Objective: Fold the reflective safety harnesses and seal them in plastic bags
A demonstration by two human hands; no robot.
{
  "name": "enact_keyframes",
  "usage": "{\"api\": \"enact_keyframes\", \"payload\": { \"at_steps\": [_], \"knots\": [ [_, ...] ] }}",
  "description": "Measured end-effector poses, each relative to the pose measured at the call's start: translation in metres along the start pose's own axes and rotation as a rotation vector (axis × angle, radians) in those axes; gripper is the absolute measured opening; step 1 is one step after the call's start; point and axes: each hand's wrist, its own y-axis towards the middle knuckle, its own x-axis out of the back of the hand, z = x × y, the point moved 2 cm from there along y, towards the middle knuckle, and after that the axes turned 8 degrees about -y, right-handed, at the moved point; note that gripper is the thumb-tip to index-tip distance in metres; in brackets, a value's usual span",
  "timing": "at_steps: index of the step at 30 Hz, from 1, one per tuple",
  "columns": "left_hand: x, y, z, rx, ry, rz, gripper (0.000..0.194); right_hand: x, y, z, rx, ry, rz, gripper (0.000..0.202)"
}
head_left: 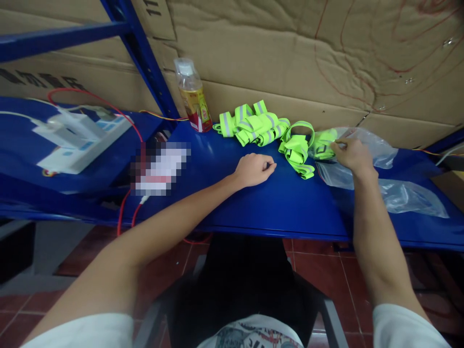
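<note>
Lying left of the pinching right hand [353,155] (hold unclear), the rightmost green bundle [322,145] runs left-right, farther from the closed, seemingly empty left hand [253,169].

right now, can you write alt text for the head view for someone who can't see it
A person's right hand is at a neon-yellow reflective strap bundle, by or in a clear plastic bag, while the loosely curled left hand is over a blue table. More strap bundles lie farther left, near a drink bottle, with cardboard behind.
</note>
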Motion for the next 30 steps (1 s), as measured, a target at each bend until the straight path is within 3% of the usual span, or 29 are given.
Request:
{"api": "enact_keyframes", "payload": {
  "at_steps": [3,7,9,11,13,14,17,19,22,26,28,30],
  "knots": [
    [0.000,0.000,0.000,0.003,0.010,0.002,0.027,-0.001,0.000,-0.003,-0.077,-0.025,0.153,0.058],
    [0.000,0.000,0.001,0.002,0.019,0.021,0.029,-0.003,-0.004,0.004,-0.081,-0.018,0.312,0.089],
    [0.000,0.000,0.001,0.008,0.024,0.018,0.029,0.002,-0.011,0.012,-0.091,-0.030,0.228,0.097],
    [0.000,0.000,0.000,0.004,0.025,0.012,0.028,0.010,-0.020,0.025,-0.064,-0.016,0.007,0.095],
    [-0.001,0.000,0.000,-0.008,0.021,0.014,0.027,0.017,-0.031,0.043,0.054,0.032,-0.214,0.084],
    [-0.001,0.000,0.000,-0.014,0.019,0.017,0.027,0.017,-0.036,0.053,0.156,0.068,-0.256,0.079],
    [0.000,0.000,0.000,-0.025,0.020,0.013,0.028,0.005,-0.048,0.084,0.437,0.133,-0.117,0.083],
    [0.001,0.000,0.000,-0.022,0.023,-0.003,0.029,-0.006,-0.053,0.097,0.484,0.111,-0.021,0.087],
    [0.003,0.000,0.000,-0.009,0.014,-0.038,0.029,-0.014,-0.053,0.103,0.481,0.140,-0.034,0.069],
    [0.003,0.002,0.005,-0.047,-0.008,-0.088,0.017,-0.004,-0.052,0.098,0.459,0.345,-0.184,0.045],
    [0.002,0.002,0.008,-0.065,-0.043,-0.113,0.029,0.004,-0.054,0.095,0.380,0.513,-0.244,0.046],
    [0.000,0.001,0.011,-0.083,-0.121,-0.127,0.060,0.007,-0.058,0.097,0.284,0.720,-0.211,0.052]
  ]
}}
